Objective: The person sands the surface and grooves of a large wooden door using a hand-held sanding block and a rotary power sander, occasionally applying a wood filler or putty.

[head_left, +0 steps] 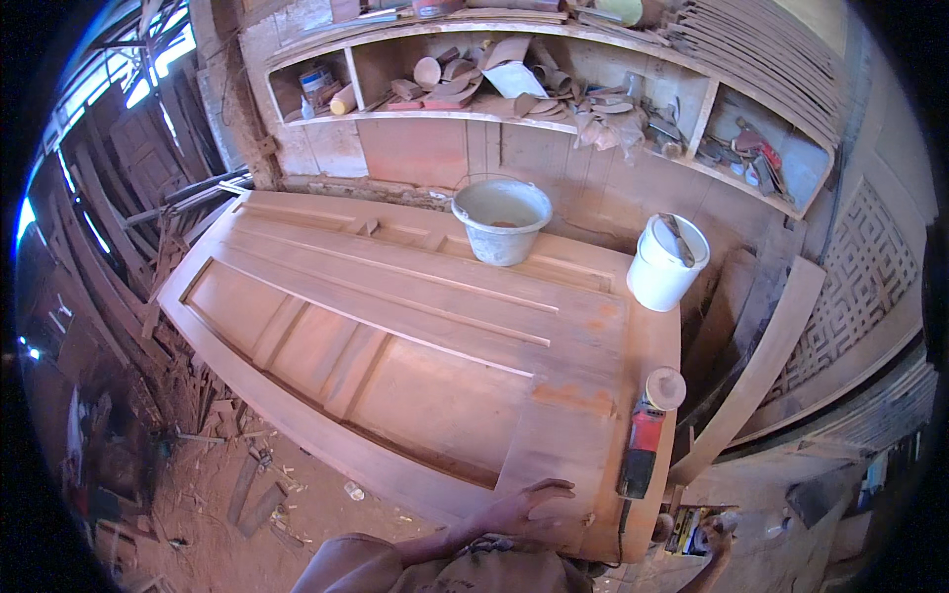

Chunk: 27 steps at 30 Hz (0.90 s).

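I see the panelled wooden door [435,405] lying flat across the middle, my left grip [529,504], fingers loosely spread, at its near right part. A red-and-black power tool [646,440] lies at the door's right end; farther right, near small items [684,532], I cannot tell whether my right grip [720,537] clasps anything.

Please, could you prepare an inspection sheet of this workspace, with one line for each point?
Surface: panelled wooden door, lying flat.
Job's things: red-and-black power tool, grey bucket and white tub on it.
Clutter: wood scraps on the floor.
Hands: left hand over the door, contact unclear; right hand at small items, grip unclear.
Cables: dark cord near the tool.
Surroundings: crowded shelf behind; lattice panel at right.
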Available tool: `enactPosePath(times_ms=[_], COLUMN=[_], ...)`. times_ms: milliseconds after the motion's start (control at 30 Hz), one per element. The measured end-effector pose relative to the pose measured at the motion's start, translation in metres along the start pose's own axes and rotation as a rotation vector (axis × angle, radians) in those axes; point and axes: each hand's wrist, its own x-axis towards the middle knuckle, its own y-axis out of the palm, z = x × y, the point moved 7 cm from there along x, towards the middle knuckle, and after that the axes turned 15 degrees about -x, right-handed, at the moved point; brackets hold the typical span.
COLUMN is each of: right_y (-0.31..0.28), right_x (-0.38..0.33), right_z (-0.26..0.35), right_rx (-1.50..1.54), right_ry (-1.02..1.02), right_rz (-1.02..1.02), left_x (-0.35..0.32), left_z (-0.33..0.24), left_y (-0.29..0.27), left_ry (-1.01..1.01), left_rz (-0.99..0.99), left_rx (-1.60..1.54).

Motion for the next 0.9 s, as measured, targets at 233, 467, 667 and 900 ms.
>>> enactPosePath(times_ms=[233,467,667,900], right_y=[0.084,0.075,0.013,-0.017], right_x=[0.086,0.059,-0.015,-0.029], right_z=[-0.067,-0.060,0.003,0.016], right_rx=[0.378,0.050,-0.211,-0.363], right_ry=[-0.238,-0.169,0.002,0.045], right_rz=[-0.069,-0.298,-0.178,-0.158], left_x=[0.014,0.018,0.012,0.015], left_z=[-0.002,0.003,0.007,0.002], left_y=[-0.007,-0.002,-0.005,-0.006], left_ry=[0.017,0.010,-0.018,0.017], left_rz=[0.027,0.064,0.032,0.004], left_rx=[-0.064,0.027,-0.041,-0.025])
